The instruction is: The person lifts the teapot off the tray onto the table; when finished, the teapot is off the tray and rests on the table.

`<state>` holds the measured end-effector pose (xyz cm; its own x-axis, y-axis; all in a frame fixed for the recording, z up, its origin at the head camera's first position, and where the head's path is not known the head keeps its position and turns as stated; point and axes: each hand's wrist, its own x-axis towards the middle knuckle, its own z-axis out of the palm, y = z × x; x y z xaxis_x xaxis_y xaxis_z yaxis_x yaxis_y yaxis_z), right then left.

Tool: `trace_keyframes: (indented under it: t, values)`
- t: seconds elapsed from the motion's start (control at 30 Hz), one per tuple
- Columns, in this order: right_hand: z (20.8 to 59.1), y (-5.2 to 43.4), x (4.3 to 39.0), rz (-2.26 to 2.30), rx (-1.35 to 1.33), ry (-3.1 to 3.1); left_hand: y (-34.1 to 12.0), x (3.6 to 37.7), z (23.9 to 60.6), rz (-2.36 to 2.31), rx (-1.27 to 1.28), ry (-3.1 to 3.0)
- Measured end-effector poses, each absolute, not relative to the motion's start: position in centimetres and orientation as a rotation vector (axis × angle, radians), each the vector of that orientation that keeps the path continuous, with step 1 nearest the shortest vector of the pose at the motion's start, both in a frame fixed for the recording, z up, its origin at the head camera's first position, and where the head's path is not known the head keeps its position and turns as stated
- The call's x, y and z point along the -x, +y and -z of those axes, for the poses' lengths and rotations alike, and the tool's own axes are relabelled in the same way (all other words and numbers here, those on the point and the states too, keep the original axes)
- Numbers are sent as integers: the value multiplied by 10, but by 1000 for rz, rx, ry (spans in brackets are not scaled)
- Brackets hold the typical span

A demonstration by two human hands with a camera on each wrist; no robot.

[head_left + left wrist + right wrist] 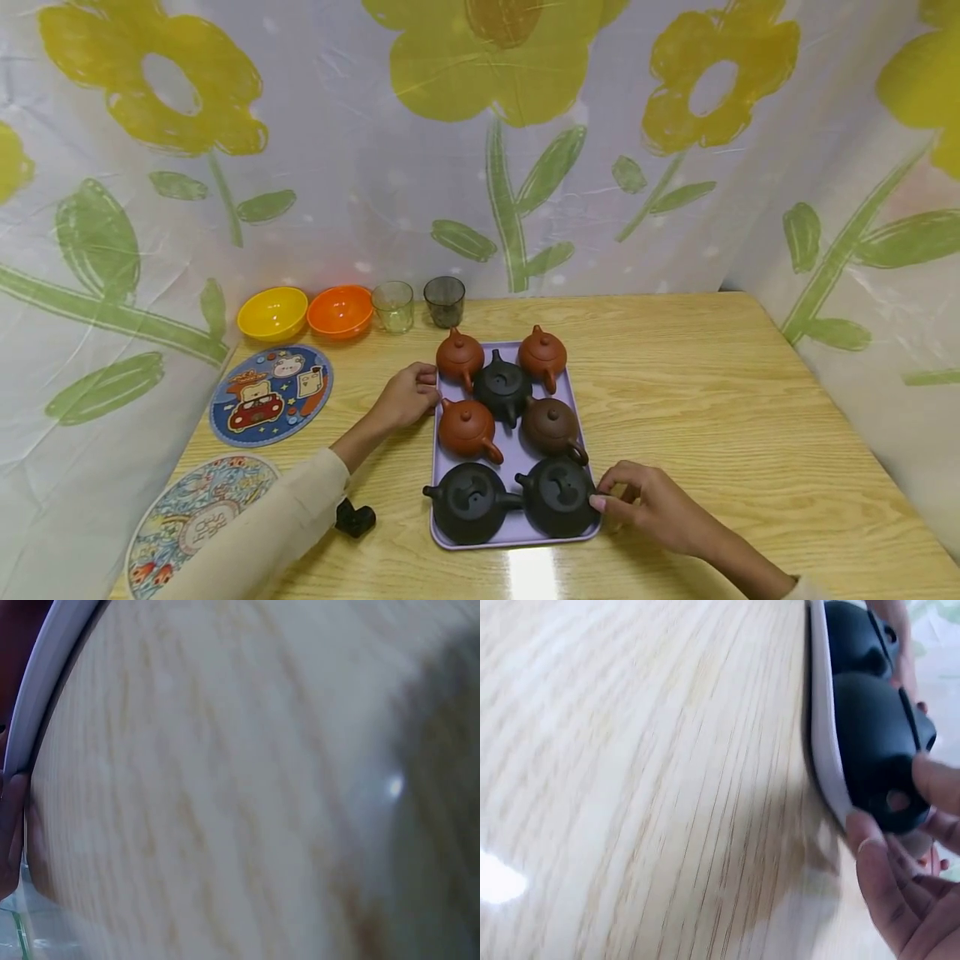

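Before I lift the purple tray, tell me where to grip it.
Probably by the raised rim of the purple tray, along both long sides, coming from left and right: teapots crowd its middle, leaving much of the rim exposed.

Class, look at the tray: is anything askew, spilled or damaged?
Nothing looks spilled or damaged. Mildly odd: on the purple tray, the front-left black teapot points its spout left, while the rear black teapot points its spout toward the backdrop.
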<state>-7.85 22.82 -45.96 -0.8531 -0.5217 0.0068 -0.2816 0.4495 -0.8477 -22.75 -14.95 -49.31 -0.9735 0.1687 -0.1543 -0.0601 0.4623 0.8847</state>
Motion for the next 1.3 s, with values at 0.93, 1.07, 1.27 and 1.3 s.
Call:
trace_keyframes:
  t: [0.93,1.07,1.27,1.3]
  values:
    - [437,226,81,1368,492,2401,-147,227,490,-1563,26,2433]
    - [428,229,84,1369,470,2364,-146,228,492,-1574,16,2422]
    - [412,236,92,1364,398,2379,-147,226,491,-1615,8,2362]
    - [409,237,93,1368,380,2388,-147,226,490,-1622,10,2354]
